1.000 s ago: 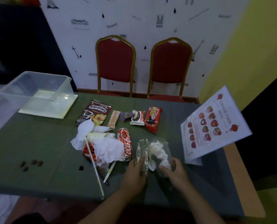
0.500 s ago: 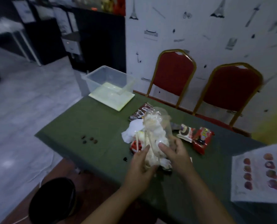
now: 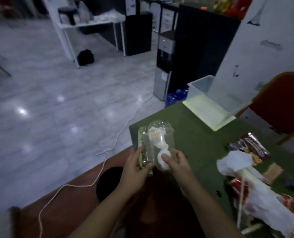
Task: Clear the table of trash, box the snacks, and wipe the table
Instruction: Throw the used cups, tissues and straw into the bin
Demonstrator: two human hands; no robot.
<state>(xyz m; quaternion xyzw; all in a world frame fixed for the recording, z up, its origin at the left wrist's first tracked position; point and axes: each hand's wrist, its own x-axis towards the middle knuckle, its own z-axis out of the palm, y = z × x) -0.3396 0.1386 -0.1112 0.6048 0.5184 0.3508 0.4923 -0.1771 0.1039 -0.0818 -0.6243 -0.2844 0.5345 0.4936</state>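
Observation:
My right hand (image 3: 176, 164) grips a clear plastic cup (image 3: 161, 143) with a dome lid, stuffed with white tissue. My left hand (image 3: 134, 170) grips a crushed clear plastic bottle (image 3: 142, 145) pressed against the cup. Both are held off the left end of the green table (image 3: 194, 140), above a round black bin (image 3: 106, 182) on the floor. On the table at right lie crumpled white tissues (image 3: 256, 191) over a red can, a straw (image 3: 241, 191) and a brown snack bag (image 3: 251, 148). A clear plastic box (image 3: 211, 98) stands at the table's far corner.
A white cable (image 3: 70, 186) trails over the floor by the bin. A water dispenser (image 3: 164, 66) and blue bottles (image 3: 177, 96) stand beyond the table. A red chair (image 3: 283, 103) is at the right. Open tiled floor lies to the left.
My view has swung left, away from the chairs toward the floor. Both hands have carried the cup and bottle from over the table to beyond its left end, above the bin.

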